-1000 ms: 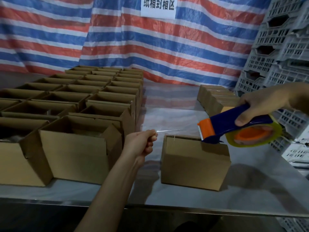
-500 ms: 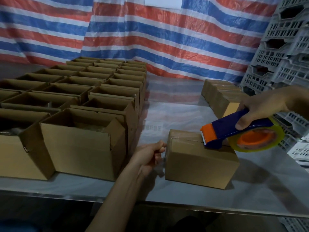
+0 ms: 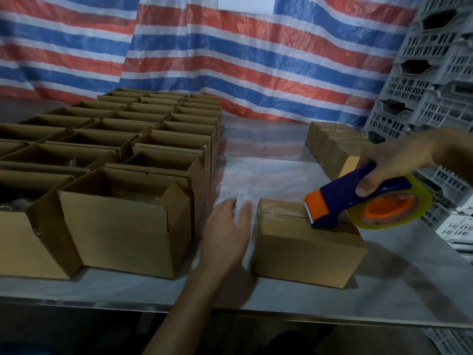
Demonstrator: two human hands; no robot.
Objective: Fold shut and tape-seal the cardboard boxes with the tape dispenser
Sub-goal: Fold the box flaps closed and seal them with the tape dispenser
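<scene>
Box: the closed box (image 3: 307, 247) sat on the counter (image 3: 396, 290) near its front edge, right of the middle, with its flaps folded down.
Tape: a clear strip (image 3: 279, 213) ran along the top seam from the box's left end to the tape dispenser.
Tape dispenser (image 3: 358, 203): blue with an orange toothed end and a clear roll on an orange hub. The toothed end rested on the box top, partway along the seam.
Right hand (image 3: 399, 160): curled tight round the blue handle.
Left hand (image 3: 227, 234): fingers straight, palm down, holding nothing, just beside the box's left end. It was too blurred to tell whether it touched the box.
Open boxes (image 3: 122, 221): stood in rows filling the counter's left side, flaps up.
Closed boxes (image 3: 330, 147): stood in a row at the back right.
Backdrop: a red, white and blue striped sheet (image 3: 230, 55) with a white sign (image 3: 245, 3), and grey crates (image 3: 432, 73) stacked at the right.
</scene>
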